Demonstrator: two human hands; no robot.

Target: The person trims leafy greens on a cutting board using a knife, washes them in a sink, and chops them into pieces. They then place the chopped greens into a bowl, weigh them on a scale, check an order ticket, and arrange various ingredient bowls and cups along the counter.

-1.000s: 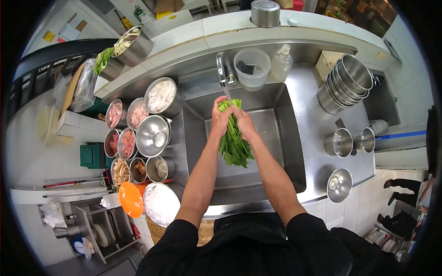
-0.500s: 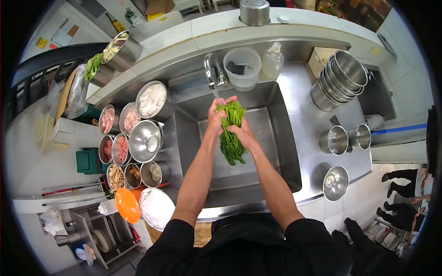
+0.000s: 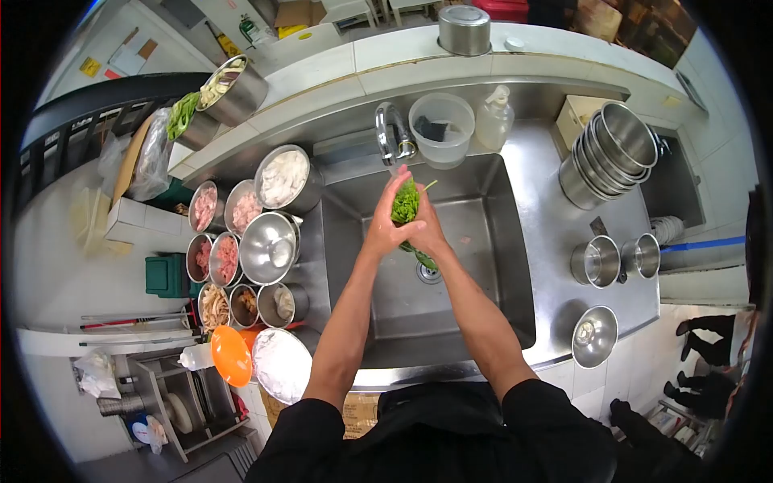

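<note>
Beneath the faucet (image 3: 387, 129), a bunch of leafy greens (image 3: 406, 203) is pressed between my two hands. My left hand (image 3: 386, 221) covers its left side, fingers pointing up toward the spout. On the other side, my right hand (image 3: 429, 232) wraps the bunch, its thumb crossing toward the left hand. Cut stem ends show between the hands, and a few dark green leaves hang out below. The rest of the bunch is hidden by my palms. All this is over the steel sink (image 3: 483, 266), whose drain (image 3: 429, 274) shows below the leaves.
Left of the sink stand several metal containers of raw meat (image 3: 228, 256) and other food, a metal bowl (image 3: 266, 248) and an orange bowl (image 3: 231, 357). Behind are a plastic tub (image 3: 451, 149) and a pump bottle (image 3: 493, 121). Stacked pots (image 3: 624, 137) stand right. People's legs (image 3: 708, 338) show at far right.
My hands have closed in around the greens, squeezing the bunch smaller; the leaves that hung long below are now mostly covered. The view has shifted slightly.
</note>
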